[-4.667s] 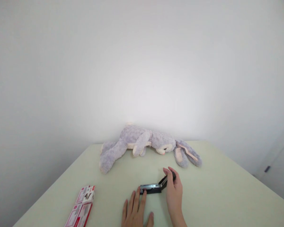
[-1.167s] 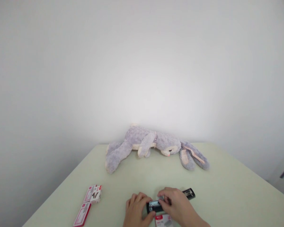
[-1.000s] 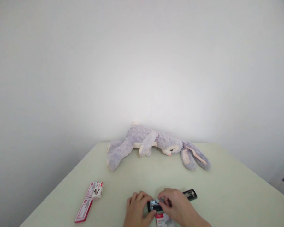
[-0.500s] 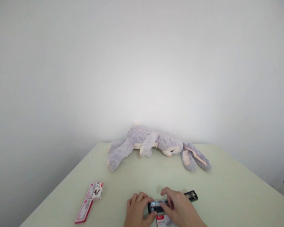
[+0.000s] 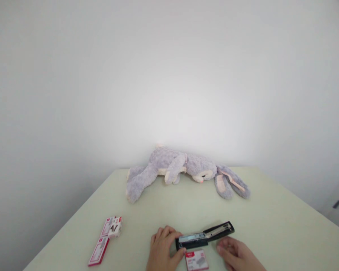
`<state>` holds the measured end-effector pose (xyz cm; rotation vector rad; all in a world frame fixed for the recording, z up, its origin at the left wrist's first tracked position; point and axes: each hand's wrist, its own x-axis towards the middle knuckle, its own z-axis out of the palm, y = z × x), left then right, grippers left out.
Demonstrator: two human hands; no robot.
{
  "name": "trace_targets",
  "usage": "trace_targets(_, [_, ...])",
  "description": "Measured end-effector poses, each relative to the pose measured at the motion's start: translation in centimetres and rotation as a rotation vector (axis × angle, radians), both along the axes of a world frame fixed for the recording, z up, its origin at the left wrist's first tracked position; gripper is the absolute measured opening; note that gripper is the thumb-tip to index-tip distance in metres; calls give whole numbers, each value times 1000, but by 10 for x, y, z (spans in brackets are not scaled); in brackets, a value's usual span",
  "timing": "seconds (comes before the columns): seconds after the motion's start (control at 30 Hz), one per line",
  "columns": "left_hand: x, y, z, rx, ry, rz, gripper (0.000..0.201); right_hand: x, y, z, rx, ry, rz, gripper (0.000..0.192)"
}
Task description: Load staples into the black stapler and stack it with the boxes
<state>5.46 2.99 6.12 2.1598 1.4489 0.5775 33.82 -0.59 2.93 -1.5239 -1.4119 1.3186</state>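
An opened black stapler [image 5: 193, 241] lies unfolded on the table, its metal staple channel facing up. My left hand [image 5: 164, 249] grips the stapler's left end between thumb and fingers. My right hand [image 5: 237, 253] is off the stapler, just below its right half. Its fingers are curled in towards the thumb, and whether anything small is between them is hidden. Just below the stapler, between my hands, lies a small red and white staple box [image 5: 196, 260].
Two flat pink-edged boxes [image 5: 98, 251] and a small white box with a dark picture [image 5: 115, 227] lie at the left of the pale green table [image 5: 147, 216]. A grey plush rabbit [image 5: 169, 162] lies along the back against the wall [image 5: 169, 75].
My right hand has let go of the stapler's middle and moved right and down, uncovering the channel and the staple box. My left hand stays on the stapler's left end.
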Motion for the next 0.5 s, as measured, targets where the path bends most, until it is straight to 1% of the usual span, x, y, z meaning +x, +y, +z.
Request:
trace_targets(0.07, [0,1,0,6,-6,-8,32,10,3,15,10,63,-50,65])
trace_targets(0.1, [0,1,-1,6,-2,-10,32,11,7,25,49,103,-51,63])
trace_targets(0.17, [0,1,0,0,13,-5,32,5,18,45,159,146,4,55])
trace_targets(0.2, [1,2,0,-3,21,-4,32,-2,23,55,210,125,45,48])
trace_targets(0.27, [1,1,2,-5,28,-8,33,-19,33,69,286,-45,120,32])
trace_targets(0.37, [3,0,3,-13,30,-13,33,-45,43,77,327,-341,193,14])
trace_targets(0.43, [4,-1,2,-15,28,3,30,-56,46,76,335,-425,222,15])
trace_targets(0.5, [3,-1,1,-6,17,24,27,-62,49,74,346,-475,224,21])
